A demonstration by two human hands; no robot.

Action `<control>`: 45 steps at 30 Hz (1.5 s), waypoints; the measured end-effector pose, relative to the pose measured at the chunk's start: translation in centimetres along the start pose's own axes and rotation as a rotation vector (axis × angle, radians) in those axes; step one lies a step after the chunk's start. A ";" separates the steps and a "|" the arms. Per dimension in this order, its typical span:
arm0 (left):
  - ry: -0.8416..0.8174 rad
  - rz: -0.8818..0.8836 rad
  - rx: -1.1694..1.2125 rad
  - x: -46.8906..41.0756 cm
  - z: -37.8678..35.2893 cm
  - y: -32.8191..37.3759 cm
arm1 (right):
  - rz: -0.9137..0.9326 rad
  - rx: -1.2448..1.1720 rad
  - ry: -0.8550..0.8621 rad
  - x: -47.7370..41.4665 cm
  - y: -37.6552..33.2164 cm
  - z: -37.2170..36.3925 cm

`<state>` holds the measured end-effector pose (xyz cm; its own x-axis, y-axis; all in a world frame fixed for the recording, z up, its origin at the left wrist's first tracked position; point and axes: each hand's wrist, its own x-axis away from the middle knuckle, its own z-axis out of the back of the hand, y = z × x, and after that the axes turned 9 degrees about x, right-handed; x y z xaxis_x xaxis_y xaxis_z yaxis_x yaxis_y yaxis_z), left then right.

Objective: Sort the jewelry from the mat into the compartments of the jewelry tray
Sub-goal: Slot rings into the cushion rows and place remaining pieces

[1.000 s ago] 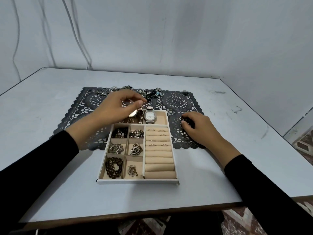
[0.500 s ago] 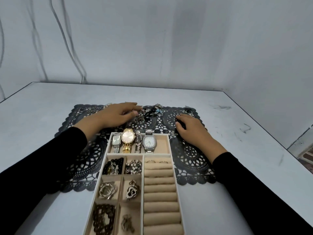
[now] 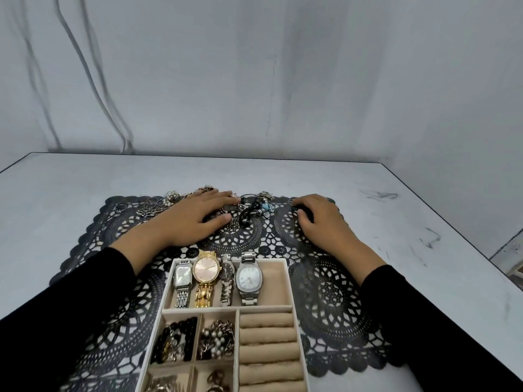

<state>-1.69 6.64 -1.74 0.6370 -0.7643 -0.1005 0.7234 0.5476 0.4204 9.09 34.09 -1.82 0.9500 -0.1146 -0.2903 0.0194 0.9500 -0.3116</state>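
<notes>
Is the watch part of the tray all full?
Not full. Four watches lie side by side in the top compartment, and bare beige lining shows at its right end.

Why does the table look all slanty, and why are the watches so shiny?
Head view: the wide-angle lens splays the table edges outward; soft light glints off the gold watch and the big silver watch; the small jewelry at the far edge of the mat looks blurry; the jewelry tray is cut off at the bottom.

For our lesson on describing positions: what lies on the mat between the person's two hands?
In the head view, a black cord with a turquoise bead lies on the mat between the left hand and right hand.
</notes>
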 end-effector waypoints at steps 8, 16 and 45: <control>0.157 0.061 0.035 0.5 0.1 0.9 | 0.012 -0.124 0.024 -0.1 0.3 0.2; 0.085 -0.005 0.045 0.7 -0.1 0.8 | 0.105 -0.086 -0.002 -1.7 -1.2 -0.8; 0.436 0.190 0.090 0.7 0.8 -0.7 | 0.122 -0.086 0.052 -2.8 -2.0 -1.7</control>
<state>-2.00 5.45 -1.41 0.8220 -0.4291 -0.3744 0.5695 0.6178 0.5422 5.88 32.04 -1.94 0.9261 -0.0172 -0.3768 -0.1239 0.9296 -0.3471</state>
